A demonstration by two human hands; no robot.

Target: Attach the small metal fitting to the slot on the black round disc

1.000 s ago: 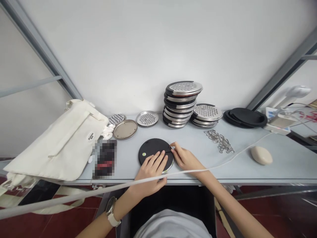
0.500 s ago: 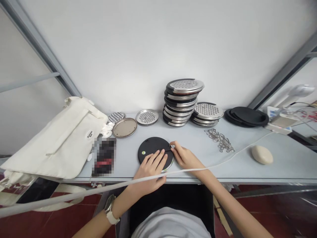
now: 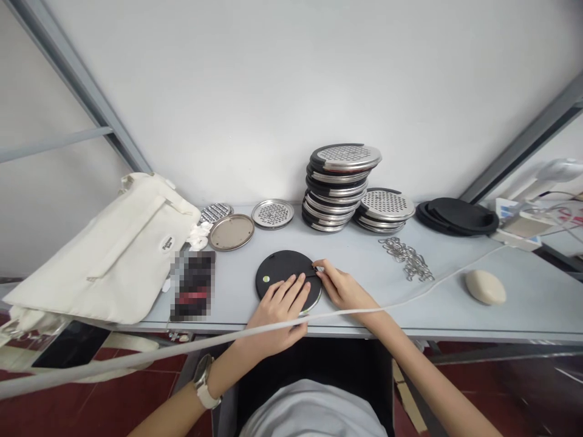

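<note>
A round black disc (image 3: 282,265) with a small green-and-white sticker lies on the desk in front of me, a bright rim showing at its lower right. My left hand (image 3: 280,309) rests palm down across its near side, fingers stretched out. At the disc's right edge, my right hand (image 3: 339,285) pinches with thumb and forefinger beside a slit in the black surface. Something small and dark shows at those fingertips, too little to name. Beyond my right hand is a loose pile of small metal clips (image 3: 407,258).
A tall stack of round graters with black holders (image 3: 337,188) stands at the back, beside a shorter stack (image 3: 387,206). Black discs (image 3: 458,215) lie farther right. Loose metal plates (image 3: 231,232), a white bag (image 3: 104,255) and a cream oval object (image 3: 485,287) are around. A white cable (image 3: 410,300) crosses in front.
The view has shifted slightly. Both hands keep their places on the black disc, and the right fingers stay pinched at its edge.
</note>
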